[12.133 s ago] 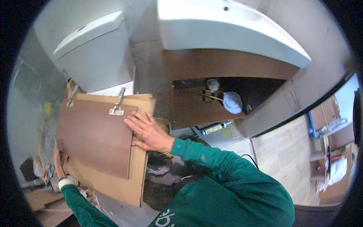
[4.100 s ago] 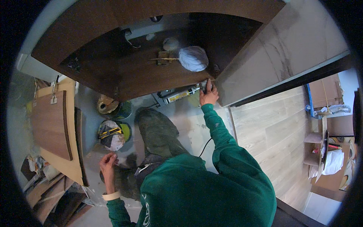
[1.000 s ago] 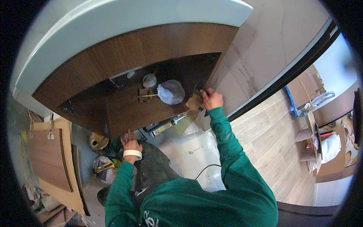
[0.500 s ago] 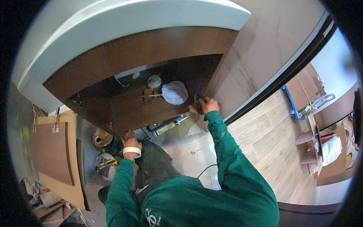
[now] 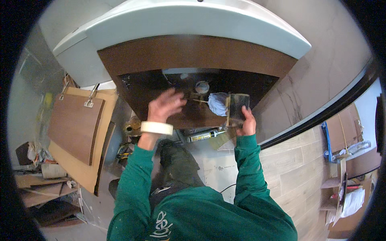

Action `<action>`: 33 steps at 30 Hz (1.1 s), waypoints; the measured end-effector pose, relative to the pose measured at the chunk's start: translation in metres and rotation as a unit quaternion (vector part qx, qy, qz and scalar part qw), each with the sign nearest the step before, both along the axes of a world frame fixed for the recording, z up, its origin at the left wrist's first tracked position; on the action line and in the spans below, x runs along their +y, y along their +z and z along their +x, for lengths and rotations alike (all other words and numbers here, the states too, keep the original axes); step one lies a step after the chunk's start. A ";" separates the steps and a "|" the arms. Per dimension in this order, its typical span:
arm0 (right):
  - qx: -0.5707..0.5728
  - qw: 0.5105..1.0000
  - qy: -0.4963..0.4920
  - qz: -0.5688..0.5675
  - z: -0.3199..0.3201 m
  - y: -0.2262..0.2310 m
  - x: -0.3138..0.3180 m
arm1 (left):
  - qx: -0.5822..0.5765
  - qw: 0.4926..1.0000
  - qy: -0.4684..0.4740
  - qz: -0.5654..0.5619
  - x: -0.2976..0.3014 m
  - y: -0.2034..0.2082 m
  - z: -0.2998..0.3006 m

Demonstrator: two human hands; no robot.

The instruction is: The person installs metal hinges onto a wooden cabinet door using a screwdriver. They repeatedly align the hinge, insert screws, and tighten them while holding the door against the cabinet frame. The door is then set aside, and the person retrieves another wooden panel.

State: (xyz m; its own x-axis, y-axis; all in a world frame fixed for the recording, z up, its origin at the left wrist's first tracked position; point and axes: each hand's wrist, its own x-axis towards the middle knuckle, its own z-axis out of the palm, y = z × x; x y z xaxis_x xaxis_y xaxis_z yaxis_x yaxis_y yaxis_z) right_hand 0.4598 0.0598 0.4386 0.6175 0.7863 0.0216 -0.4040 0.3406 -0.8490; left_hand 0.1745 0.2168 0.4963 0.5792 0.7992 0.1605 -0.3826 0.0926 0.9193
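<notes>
Head view, right hand: your right hand [image 5: 246, 120] is clamped on a small dark rectangular block [image 5: 237, 108], held upright in front of the open vanity cabinet [image 5: 193, 60], near its right side.
Head view, left hand: your left hand [image 5: 165, 105] is raised with fingers spread apart, gripping nothing, in front of the cabinet's dark interior; a roll of pale tape [image 5: 157, 127] sits around that wrist like a bracelet.
Head view, inside the cabinet: a white crumpled bag or cloth [image 5: 217, 103] lies just left of the block, beside a pipe fitting [image 5: 202, 86].
Head view, above: 1 white washbasin [image 5: 193, 20] tops the brown cabinet.
Head view, floor: a sealant cartridge [image 5: 203, 136] lies below the cabinet's front edge, between your 2 forearms.
Head view, left side: 1 detached brown door panel [image 5: 74, 126] with 2 hinges leans on a lighter board [image 5: 86, 170], well apart from both hands.
</notes>
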 end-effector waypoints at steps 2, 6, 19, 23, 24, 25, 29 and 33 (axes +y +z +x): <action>0.076 0.995 0.052 0.027 -0.016 0.031 0.006 | -0.185 0.978 -0.072 -0.059 0.000 0.055 0.002; 0.237 0.960 0.106 0.107 -0.048 0.052 0.014 | -0.264 0.940 -0.123 -0.176 -0.006 0.106 -0.003; 0.208 0.953 -0.151 0.161 -0.037 0.118 0.047 | -0.277 0.924 -0.100 -0.245 0.000 0.129 -0.052; 0.148 0.948 -0.210 0.186 -0.066 0.158 0.085 | -0.263 0.936 -0.078 -0.222 -0.007 0.135 -0.067; 0.130 0.953 -0.230 0.149 -0.081 0.166 0.095 | -0.251 0.942 -0.061 -0.214 -0.010 0.135 -0.072; 0.104 0.952 -0.267 0.108 -0.099 0.171 0.106 | -0.259 0.943 -0.062 -0.198 -0.014 0.135 -0.081; 0.124 0.979 -0.151 0.060 -0.199 0.171 0.137 | -0.257 0.952 -0.052 -0.157 -0.035 0.136 -0.128; 0.042 0.995 -0.034 0.088 -0.271 0.141 0.149 | -0.212 0.972 0.021 -0.097 -0.078 0.135 -0.184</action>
State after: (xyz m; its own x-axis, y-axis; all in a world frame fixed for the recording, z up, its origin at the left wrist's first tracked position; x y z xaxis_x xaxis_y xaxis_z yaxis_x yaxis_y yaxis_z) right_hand 0.1891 0.2090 0.5794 0.6748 0.7310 0.1015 -0.4415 0.5100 -0.7382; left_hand -0.0093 0.1385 0.6313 0.4600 0.8600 0.2207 -0.7304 0.2252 0.6449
